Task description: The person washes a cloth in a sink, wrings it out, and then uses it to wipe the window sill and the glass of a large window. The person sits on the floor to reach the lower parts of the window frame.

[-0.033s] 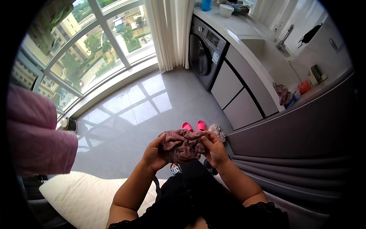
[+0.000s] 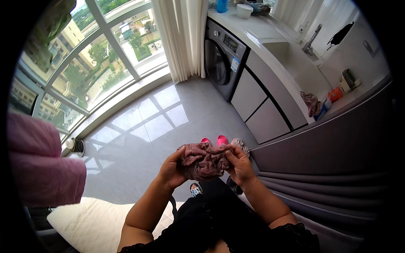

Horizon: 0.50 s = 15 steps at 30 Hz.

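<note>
A crumpled, fuzzy mauve-brown cloth [image 2: 205, 161] is stretched between my two hands, held in front of my body above the floor. My left hand [image 2: 172, 169] grips its left end, thumb on top. On the right end, my right hand [image 2: 240, 165] pinches the fabric between thumb and fingers. The folds hide some of my fingertips. Just beyond the cloth, a pair of pink slippers [image 2: 222, 140] lies on the floor, partly covered by it. Next to them are fluffy greyish slippers [image 2: 239, 145].
A grey washing machine [image 2: 223, 59] sits under the white counter [image 2: 236, 28], which has a sink [image 2: 280, 55]. Another mauve cloth [image 2: 311, 103] hangs at the counter's near edge. Pink fabric [image 2: 46, 168] hangs at left above a cream quilted pad [image 2: 80, 219]. A dark panel [image 2: 320, 135] stands at right.
The room has shifted slightly to the left in view. My hands and the cloth stay almost in place, both hands still gripping it.
</note>
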Each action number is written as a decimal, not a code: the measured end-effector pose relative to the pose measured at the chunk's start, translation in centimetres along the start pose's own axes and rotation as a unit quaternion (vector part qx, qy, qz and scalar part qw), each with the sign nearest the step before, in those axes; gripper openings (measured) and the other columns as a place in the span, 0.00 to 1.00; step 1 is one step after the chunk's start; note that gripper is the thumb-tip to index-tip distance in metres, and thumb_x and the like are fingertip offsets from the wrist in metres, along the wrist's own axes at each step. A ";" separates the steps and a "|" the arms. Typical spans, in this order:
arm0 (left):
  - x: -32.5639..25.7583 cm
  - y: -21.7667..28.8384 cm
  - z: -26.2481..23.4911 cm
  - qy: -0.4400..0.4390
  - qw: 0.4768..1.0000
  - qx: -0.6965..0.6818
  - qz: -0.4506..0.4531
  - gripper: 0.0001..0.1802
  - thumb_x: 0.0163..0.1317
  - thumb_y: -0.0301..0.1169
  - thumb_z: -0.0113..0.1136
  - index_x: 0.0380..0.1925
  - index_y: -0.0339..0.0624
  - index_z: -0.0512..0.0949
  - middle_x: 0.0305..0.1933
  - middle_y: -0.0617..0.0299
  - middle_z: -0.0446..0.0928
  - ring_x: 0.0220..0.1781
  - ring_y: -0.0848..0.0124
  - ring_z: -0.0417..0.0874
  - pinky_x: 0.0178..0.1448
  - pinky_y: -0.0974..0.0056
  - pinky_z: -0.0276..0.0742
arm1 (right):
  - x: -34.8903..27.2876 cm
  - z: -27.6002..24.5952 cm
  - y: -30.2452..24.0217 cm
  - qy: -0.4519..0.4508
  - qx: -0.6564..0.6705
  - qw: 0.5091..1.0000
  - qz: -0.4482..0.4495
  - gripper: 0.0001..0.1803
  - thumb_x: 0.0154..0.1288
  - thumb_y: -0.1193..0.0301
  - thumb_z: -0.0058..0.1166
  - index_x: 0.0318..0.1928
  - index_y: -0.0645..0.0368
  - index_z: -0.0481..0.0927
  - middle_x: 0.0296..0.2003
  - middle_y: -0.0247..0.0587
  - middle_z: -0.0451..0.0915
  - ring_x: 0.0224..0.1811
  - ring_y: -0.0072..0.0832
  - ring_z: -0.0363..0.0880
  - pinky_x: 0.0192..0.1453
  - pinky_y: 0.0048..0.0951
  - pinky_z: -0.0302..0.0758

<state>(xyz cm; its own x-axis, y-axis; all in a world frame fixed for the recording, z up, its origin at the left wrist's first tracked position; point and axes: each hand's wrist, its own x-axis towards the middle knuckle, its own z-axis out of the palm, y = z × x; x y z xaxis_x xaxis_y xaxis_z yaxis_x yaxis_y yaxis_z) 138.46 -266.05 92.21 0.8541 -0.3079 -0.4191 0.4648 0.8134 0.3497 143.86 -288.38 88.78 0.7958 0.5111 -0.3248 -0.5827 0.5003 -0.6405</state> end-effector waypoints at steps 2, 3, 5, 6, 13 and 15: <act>5.7 4.6 1.5 -0.003 0.999 0.043 -0.029 0.26 0.70 0.44 0.46 0.61 0.38 0.65 0.62 0.50 0.70 0.64 0.54 0.72 0.67 0.41 0.66 | 4.0 0.5 -2.2 0.045 0.021 0.998 -0.048 0.12 0.71 0.70 0.50 0.53 0.56 0.73 0.47 0.38 0.79 0.50 0.28 0.80 0.55 0.33 0.81; 8.3 6.6 2.4 -0.003 0.997 0.066 -0.041 0.26 0.70 0.44 0.46 0.61 0.39 0.65 0.62 0.51 0.71 0.64 0.55 0.72 0.67 0.41 0.66 | 6.1 0.2 -3.2 0.064 0.030 0.995 -0.070 0.12 0.71 0.70 0.50 0.53 0.56 0.73 0.47 0.38 0.79 0.50 0.28 0.80 0.55 0.33 0.81; 12.9 10.7 4.0 0.004 0.994 0.090 -0.056 0.25 0.70 0.43 0.47 0.61 0.40 0.65 0.62 0.51 0.71 0.63 0.55 0.73 0.67 0.42 0.67 | 10.7 0.4 -5.7 0.072 0.068 0.989 -0.108 0.12 0.72 0.70 0.50 0.53 0.57 0.73 0.48 0.39 0.79 0.51 0.28 0.80 0.57 0.34 0.80; 15.4 13.1 5.3 0.003 0.992 0.107 -0.065 0.25 0.70 0.43 0.47 0.61 0.41 0.65 0.62 0.52 0.71 0.63 0.55 0.73 0.67 0.42 0.67 | 13.7 0.8 -7.5 0.071 0.084 0.988 -0.109 0.12 0.71 0.70 0.50 0.53 0.58 0.73 0.48 0.38 0.78 0.50 0.28 0.80 0.56 0.33 0.80; 28.9 26.0 7.0 0.047 0.986 0.132 -0.085 0.22 0.70 0.39 0.46 0.58 0.39 0.67 0.59 0.48 0.73 0.61 0.52 0.75 0.66 0.43 0.70 | 28.9 2.6 -12.1 0.063 0.113 0.982 -0.137 0.12 0.71 0.73 0.51 0.53 0.59 0.73 0.49 0.35 0.77 0.51 0.23 0.77 0.59 0.27 0.76; 32.5 28.2 8.5 0.021 0.984 0.136 -0.109 0.22 0.70 0.39 0.47 0.58 0.38 0.68 0.60 0.48 0.72 0.62 0.52 0.74 0.67 0.44 0.69 | 31.9 2.3 -14.2 0.068 0.110 0.981 -0.146 0.12 0.71 0.72 0.51 0.53 0.59 0.73 0.48 0.34 0.77 0.50 0.21 0.77 0.57 0.25 0.77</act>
<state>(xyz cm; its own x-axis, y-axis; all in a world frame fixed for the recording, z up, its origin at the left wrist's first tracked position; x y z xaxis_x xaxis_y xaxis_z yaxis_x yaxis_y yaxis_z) 181.34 -257.31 95.61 0.7197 -0.4357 -0.5406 0.6860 0.5665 0.4567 177.11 -277.60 89.10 0.9397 0.2339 -0.2496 -0.3371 0.7571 -0.5596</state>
